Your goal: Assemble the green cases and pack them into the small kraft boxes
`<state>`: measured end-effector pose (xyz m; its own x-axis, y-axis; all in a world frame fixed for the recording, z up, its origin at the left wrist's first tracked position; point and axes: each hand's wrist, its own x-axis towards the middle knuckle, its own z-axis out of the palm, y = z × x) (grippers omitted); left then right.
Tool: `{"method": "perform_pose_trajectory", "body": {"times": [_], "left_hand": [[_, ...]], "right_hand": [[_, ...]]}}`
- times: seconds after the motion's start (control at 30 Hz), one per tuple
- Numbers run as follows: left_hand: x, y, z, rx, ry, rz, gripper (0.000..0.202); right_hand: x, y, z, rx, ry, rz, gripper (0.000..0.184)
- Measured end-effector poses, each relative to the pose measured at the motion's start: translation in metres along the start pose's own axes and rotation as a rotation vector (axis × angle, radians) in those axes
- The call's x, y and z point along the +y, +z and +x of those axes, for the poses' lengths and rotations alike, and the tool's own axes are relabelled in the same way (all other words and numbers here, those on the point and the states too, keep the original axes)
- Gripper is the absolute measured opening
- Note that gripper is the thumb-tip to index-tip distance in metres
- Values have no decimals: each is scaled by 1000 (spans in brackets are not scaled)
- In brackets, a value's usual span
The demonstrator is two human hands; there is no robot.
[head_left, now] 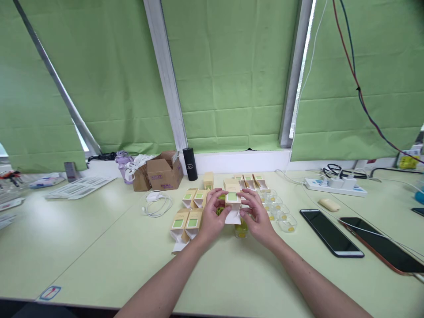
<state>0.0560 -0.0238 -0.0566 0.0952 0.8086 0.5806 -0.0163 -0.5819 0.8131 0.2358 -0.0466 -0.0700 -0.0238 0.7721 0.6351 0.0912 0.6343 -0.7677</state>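
Observation:
Both my hands hold one small tan carton [232, 199] with a green label, its white bottom flap hanging open. My left hand [212, 217] grips its left side with curled fingers. My right hand [257, 216] pinches its right side. Just below the carton a small clear jar with yellow-green content [241, 229] stands on the table. More tan cartons [187, 221] lie open to the left, and others [251, 180] stand behind. A row of small clear jars [280, 211] runs to the right of my hands.
Two phones [331, 233] lie face up at right, near a white power strip [334, 185] with cables. A brown cardboard box [164, 172], a black cylinder [190, 164], a white coiled cable [155, 204] and a purple bottle [123, 164] sit at the back left. Green blinds hang behind.

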Motion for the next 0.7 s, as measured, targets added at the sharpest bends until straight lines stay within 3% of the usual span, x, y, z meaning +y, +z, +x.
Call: {"method": "perform_pose_trajectory", "body": {"times": [0.7], "left_hand": [[4,3,-3,-10,-28,95,32]], "right_hand": [[4,1,1,39,26,-5,32]]}}
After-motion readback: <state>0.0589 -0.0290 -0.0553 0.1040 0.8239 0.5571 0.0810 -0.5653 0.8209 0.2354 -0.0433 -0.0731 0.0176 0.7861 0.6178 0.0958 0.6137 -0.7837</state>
